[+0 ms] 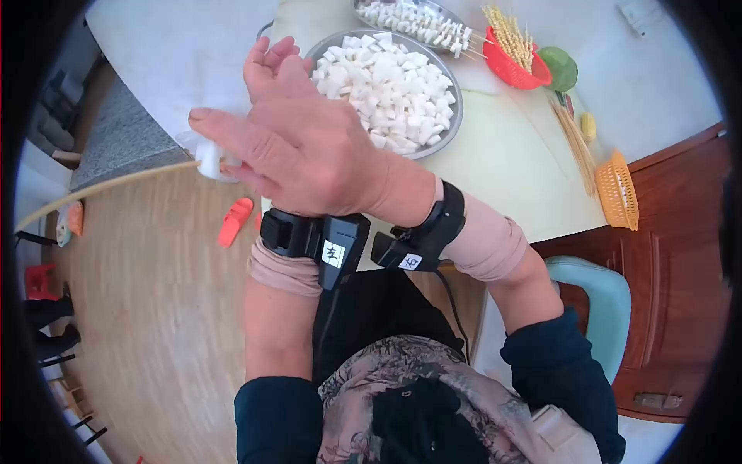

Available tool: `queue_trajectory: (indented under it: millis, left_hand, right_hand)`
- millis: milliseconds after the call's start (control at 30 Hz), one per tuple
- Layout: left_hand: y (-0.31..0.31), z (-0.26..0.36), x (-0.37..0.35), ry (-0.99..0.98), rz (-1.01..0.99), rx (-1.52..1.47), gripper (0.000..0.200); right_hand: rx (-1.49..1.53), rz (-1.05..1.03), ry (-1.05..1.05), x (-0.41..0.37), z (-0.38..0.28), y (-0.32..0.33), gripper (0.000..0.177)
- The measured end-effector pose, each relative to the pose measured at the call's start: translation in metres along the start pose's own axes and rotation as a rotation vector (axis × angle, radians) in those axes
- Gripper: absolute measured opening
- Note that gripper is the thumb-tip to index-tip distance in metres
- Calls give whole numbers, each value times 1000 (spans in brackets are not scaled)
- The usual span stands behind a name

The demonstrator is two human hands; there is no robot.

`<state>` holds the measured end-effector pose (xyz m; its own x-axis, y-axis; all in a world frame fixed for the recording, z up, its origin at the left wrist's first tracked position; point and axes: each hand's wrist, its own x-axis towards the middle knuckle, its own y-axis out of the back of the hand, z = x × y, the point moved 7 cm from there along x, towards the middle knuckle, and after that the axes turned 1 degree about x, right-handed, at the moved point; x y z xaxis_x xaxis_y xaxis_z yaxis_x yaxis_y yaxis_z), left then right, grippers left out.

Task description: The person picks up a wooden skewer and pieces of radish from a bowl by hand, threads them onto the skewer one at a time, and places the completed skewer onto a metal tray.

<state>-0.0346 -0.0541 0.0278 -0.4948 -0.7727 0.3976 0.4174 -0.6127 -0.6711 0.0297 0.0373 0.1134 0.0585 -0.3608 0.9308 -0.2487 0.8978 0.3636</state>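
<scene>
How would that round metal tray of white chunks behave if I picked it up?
The tray looks metallic, so probably stiff. Piled with white chunks, it may feel heavy. They look loose, so some could slide off if it tilts.

Looks bright and diffusely lit, with soft shadows; washes pale across the desk (pixel 506 170), right of center; bends fisheye-fashion toward black, rounded corners; turns soft at the far left.

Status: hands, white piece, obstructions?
Right hand crosses over left hand; grips unclear. White piece at end of stick. Right hand partly hides tray.
</scene>
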Motion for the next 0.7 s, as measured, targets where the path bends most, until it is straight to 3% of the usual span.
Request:
queue_trajectory:
  millis: [67, 167, 300, 500, 567, 600, 667, 700]
  left_hand:
    - [1, -5, -1, 90, 158, -73, 43]
    - [4, 4, 4, 63, 224, 12, 40]
    - [-5, 7, 4, 78, 293, 158, 39]
    - [-1, -1, 12, 130, 219, 228, 39]
    - [9, -11, 20, 147, 159, 202, 35]
    - [3, -1, 13, 152, 140, 191, 35]
    - [-24, 25, -7, 224, -122, -270, 34]
    - [-28, 19, -6, 233, -132, -281, 34]
  right_hand:
    - [-217, 75, 172, 1, -11, 0, 40]
    - [-42, 105, -48, 2, -4, -12, 32]
    - [-139, -8, 23, 10, -14, -5, 27]
    - [-152, 9, 69, 19, -24, 18, 28]
    - [-145, 4, 36, 22, -22, 31, 48]
    - [-166, 7, 37, 21, -18, 38, 48]
    - [-164, 5, -62, 18, 1, 55, 44]
    - [-182, 4, -64, 17, 6, 65, 44]
